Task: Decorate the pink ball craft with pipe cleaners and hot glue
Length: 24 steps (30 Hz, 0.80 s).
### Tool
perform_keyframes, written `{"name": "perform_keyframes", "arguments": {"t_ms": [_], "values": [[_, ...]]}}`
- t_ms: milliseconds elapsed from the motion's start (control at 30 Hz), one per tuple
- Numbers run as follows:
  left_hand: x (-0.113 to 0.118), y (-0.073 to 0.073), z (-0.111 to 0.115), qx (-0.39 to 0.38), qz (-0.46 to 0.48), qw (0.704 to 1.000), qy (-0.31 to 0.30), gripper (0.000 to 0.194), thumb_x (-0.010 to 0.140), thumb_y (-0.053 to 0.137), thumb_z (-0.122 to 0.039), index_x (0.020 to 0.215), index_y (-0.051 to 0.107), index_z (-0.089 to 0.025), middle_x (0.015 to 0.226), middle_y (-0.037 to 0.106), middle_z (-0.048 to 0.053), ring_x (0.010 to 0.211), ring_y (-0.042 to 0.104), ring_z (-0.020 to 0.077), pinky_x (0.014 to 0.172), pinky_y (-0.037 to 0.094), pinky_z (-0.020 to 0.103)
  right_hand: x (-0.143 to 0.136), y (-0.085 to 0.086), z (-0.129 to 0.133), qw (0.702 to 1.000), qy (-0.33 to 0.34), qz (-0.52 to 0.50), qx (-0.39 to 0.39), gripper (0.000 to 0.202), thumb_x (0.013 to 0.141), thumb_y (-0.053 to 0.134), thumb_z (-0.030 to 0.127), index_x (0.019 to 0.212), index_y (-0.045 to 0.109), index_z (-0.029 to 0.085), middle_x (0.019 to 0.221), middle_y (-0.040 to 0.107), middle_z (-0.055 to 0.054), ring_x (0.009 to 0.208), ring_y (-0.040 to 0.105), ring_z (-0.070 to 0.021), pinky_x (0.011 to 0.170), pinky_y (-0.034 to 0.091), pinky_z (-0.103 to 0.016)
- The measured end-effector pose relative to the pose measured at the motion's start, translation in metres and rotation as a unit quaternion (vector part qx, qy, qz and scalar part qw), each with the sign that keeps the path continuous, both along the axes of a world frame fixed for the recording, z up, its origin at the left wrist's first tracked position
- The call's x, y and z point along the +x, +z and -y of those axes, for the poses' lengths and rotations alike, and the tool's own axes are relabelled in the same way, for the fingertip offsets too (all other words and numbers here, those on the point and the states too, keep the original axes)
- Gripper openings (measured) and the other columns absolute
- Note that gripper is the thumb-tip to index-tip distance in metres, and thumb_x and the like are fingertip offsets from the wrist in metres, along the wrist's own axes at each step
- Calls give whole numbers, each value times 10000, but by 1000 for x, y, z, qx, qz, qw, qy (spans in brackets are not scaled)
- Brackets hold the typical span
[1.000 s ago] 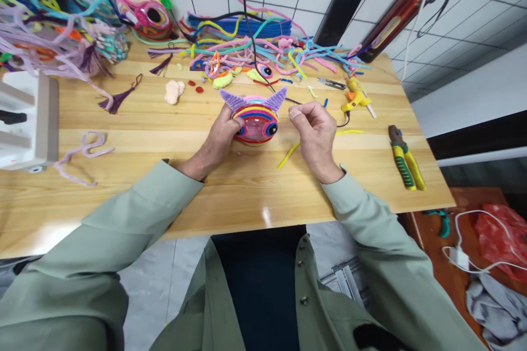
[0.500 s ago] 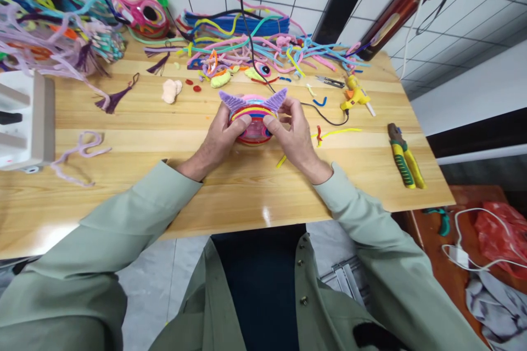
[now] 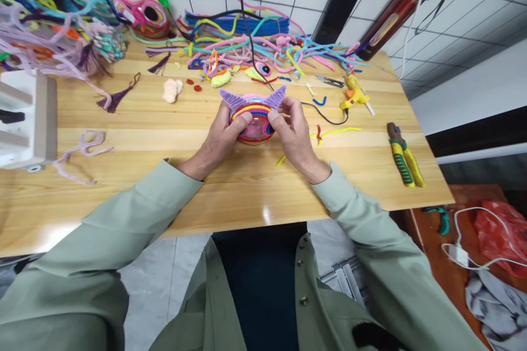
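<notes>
Between both hands, over the middle of the wooden table, is a round pipe-cleaner animal head (image 3: pixel 256 127) with two purple pointed ears and bands of yellow, blue, pink and red. My left hand (image 3: pixel 224 134) grips its left side, the thumb lying on the front. My right hand (image 3: pixel 293 134) holds the right side, with its thumb near a dark round eye and the fingers curled behind. The head's back and underside are hidden. Close to my right wrist lies a yellow pipe cleaner (image 3: pixel 340 131) with a small red piece (image 3: pixel 318 134).
Behind the hands lies a heap of coloured pipe cleaners (image 3: pixel 247 46). A yellow glue gun (image 3: pixel 354 94), thread snips (image 3: pixel 330 81) and pliers (image 3: pixel 403 156) lie to the right. A finished-looking animal head (image 3: pixel 142 11), a purple tassel (image 3: pixel 119 96) and a white device (image 3: pixel 27 120) are left.
My right thumb has shifted slightly right and up along the head's front, uncovering more of the dark eye. Both hands still hold the head in nearly the same place.
</notes>
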<state>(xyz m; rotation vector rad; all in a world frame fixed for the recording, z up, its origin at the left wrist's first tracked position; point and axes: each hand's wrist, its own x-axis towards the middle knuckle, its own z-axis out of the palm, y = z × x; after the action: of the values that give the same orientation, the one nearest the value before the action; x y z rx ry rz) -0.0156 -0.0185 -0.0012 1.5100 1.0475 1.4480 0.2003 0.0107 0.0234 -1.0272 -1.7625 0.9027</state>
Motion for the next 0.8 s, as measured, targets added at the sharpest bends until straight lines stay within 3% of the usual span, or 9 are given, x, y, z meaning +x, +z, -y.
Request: {"name": "perform_keyframes", "arguments": {"t_ms": [200,333,467,567,700,800], "values": [[3,2,1,-17,19,1000,12,655,1050,757,-753,1485,644,-276,1504,789,100,1411,743,323,1252,606,496,-1,-7,5,996,13,69,56,902,968,868,680,1662,457,276,1659,612,-210,1546,620,-388,1294,570,-670],[2,4,2,-9,13,1000,-3,609,1083,735,-717,1498,629,-284,1532,776,102,1433,737,313,1259,600,487,1,-4,8,995,10,62,79,971,936,881,735,1672,442,279,1673,580,-213,1571,582,-418,1321,529,-731],[2,5,3,-3,9,1000,-5,591,1101,725,-701,1505,611,-284,1550,767,100,1445,732,305,1268,587,478,11,16,15,986,-45,84,135,622,1052,737,707,1520,608,318,1502,655,-171,1470,605,-427,1278,523,-747],[3,6,4,-4,8,1000,7,574,1097,728,-709,1459,631,-274,1486,789,96,1389,748,303,1237,599,481,16,28,22,971,-28,141,189,373,1098,696,586,1365,731,329,1288,688,-143,1311,646,-410,1195,538,-713],[4,6,5,-7,-1,1000,23,571,1090,728,-728,1429,648,-275,1447,796,92,1360,750,300,1213,606,475,14,29,24,952,-6,202,230,235,1118,680,490,1244,801,333,1129,667,-113,1125,632,-359,1066,535,-634],[4,6,5,-9,0,1000,26,600,1075,736,-749,1424,653,-269,1438,795,93,1335,752,305,1191,615,477,12,24,24,943,-15,227,242,239,1141,641,496,1171,807,327,1087,659,-110,1086,605,-346,1017,518,-598]]}}
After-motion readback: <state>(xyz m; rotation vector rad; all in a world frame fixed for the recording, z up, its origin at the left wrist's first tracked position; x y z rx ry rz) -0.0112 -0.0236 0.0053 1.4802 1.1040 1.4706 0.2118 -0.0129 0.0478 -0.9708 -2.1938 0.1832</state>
